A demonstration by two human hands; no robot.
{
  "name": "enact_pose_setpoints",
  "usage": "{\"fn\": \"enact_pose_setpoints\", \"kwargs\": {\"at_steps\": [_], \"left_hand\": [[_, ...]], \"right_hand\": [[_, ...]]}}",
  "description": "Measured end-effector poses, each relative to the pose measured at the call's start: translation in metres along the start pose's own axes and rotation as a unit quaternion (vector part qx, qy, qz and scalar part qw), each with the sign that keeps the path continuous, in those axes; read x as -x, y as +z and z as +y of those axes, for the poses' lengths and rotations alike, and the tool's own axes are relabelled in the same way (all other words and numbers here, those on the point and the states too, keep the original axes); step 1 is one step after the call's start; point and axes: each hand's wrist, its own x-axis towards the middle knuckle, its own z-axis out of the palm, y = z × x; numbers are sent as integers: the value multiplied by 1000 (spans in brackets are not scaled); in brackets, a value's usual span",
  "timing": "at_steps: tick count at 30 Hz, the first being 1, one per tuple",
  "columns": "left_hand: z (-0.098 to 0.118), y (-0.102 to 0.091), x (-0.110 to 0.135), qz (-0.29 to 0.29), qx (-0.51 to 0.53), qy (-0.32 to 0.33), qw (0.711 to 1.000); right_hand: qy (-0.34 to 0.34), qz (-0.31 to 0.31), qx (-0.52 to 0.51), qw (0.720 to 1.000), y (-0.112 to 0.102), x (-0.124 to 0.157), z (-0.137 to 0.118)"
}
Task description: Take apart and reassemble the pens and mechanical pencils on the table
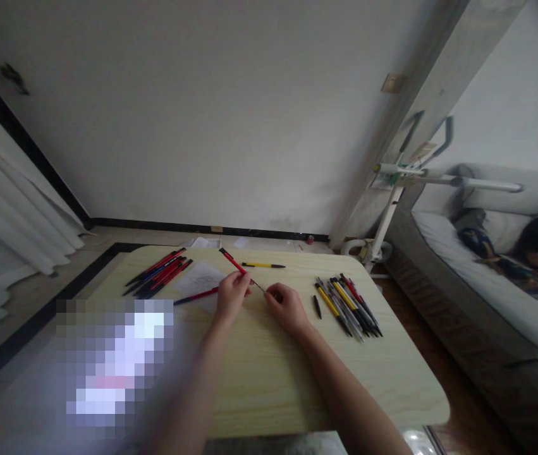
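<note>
My left hand [233,293] pinches the red barrel of a pen [234,260], which slants with its black end up and away from me. A thin dark pen refill [258,287] runs from the barrel's lower end to the fingertips of my right hand [286,307], which are closed on it. Whether its far end is still inside the barrel, I cannot tell. A red-and-blue pen [196,296] lies beside my left hand, partly on a sheet of paper [202,278]. Beyond my hands rests a yellow pen [263,265] with black ends.
Several red, black and blue pens [159,273] lie at the table's left. A pile of yellow, red and clear pens [347,306] is at the right, near a small black pen part [317,307]. Left front is a pixelated bright patch. A person sits on the sofa [477,284].
</note>
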Motion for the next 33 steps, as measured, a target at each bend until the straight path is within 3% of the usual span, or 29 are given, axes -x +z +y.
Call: {"fn": "enact_pose_setpoints", "kwargs": {"at_steps": [33], "left_hand": [[-4, -4, -3, 20, 4, 6, 1000]], "right_hand": [[9, 1, 17, 1000, 1, -1, 0]]}}
